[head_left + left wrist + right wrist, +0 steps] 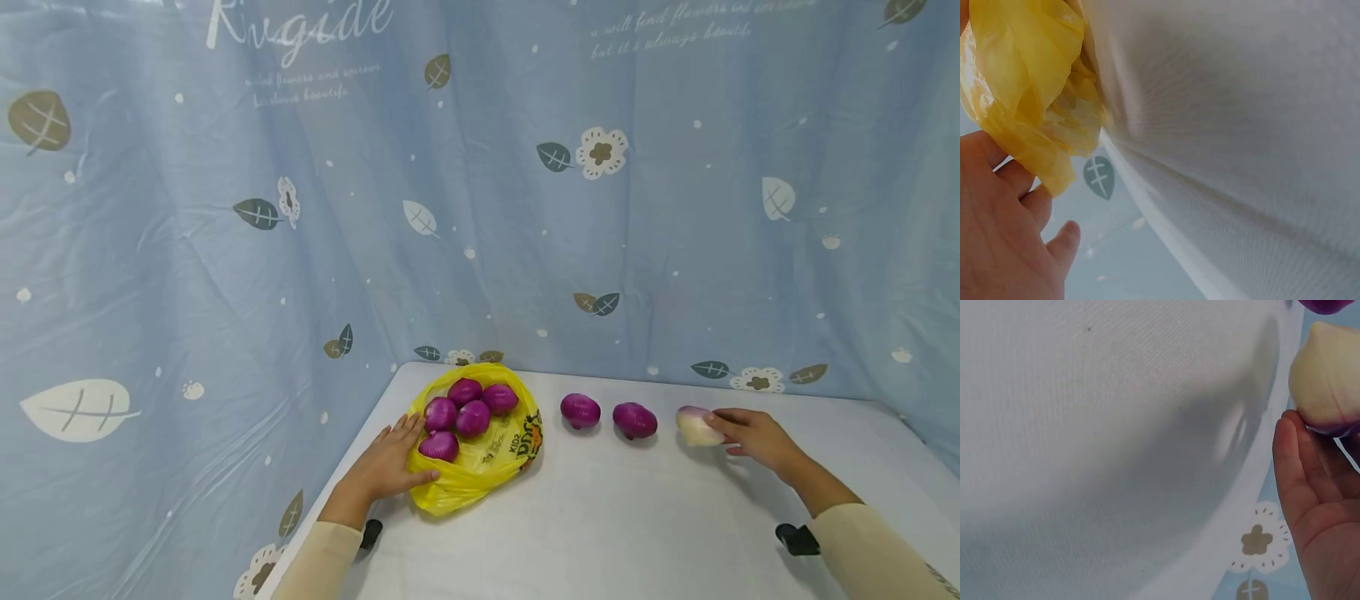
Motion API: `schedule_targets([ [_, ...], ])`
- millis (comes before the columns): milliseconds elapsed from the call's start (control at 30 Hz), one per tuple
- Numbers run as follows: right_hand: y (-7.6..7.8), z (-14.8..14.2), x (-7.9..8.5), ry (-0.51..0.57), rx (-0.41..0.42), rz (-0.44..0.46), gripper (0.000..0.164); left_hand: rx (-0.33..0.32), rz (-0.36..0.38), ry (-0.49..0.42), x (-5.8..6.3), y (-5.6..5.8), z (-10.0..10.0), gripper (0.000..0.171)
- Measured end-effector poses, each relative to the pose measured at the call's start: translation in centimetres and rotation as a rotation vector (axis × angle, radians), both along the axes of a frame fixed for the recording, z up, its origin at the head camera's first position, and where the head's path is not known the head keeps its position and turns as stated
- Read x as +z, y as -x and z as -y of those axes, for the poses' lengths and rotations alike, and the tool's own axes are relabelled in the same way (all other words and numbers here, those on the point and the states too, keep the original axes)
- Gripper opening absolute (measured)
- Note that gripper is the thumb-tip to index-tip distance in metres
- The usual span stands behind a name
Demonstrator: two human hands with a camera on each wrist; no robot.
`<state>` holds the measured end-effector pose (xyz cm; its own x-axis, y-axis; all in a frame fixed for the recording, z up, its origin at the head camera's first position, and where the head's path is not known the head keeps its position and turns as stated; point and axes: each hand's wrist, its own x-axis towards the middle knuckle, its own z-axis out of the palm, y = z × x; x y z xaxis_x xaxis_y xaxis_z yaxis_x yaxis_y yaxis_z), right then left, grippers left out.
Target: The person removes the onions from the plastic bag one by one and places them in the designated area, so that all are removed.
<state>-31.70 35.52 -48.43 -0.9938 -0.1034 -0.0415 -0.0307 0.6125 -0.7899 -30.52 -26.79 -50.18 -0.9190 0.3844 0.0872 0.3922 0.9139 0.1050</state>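
Note:
On the left of the table, a yellow plastic bag (472,483) lies with its mouth spread wide. Several purple onions (472,418) sit inside it. My left hand (386,462) rests against the bag's left rim with fingers spread; the left wrist view shows its fingers at the yellow plastic (1029,75). At the right, my right hand (757,437) pinches a turnip (697,426), cream with a purple top, between thumb and fingers. From the right wrist, the turnip (1327,378) appears at the fingertips, its purple end towards the palm.
Two purple onions, one (581,411) nearer the bag and another (634,420) nearer the turnip, stand in a row on the white tablecloth (600,525). A blue curtain (495,250) with printed leaves and flowers hangs behind and to the left of the table.

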Motion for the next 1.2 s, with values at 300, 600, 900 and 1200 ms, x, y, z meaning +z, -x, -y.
schedule_targets([
  [300,0.4,0.4,-0.5,0.006,-0.026,0.019,0.08,0.01,-0.005,-0.007,-0.1,0.2,0.0,0.107],
  [600,0.4,0.7,-1.2,-0.02,-0.031,0.033,0.08,0.009,0.006,-0.031,-0.3,-0.2,0.0,0.106],
  [900,0.6,0.6,-1.3,-0.035,-0.015,0.029,0.085,0.004,-0.017,-0.032,-0.1,-0.1,-0.2,0.105],
  [1200,0.3,0.5,-2.1,-0.038,-0.028,0.02,0.087,0.011,-0.015,-0.022,-0.2,-0.1,-0.1,0.105],
])
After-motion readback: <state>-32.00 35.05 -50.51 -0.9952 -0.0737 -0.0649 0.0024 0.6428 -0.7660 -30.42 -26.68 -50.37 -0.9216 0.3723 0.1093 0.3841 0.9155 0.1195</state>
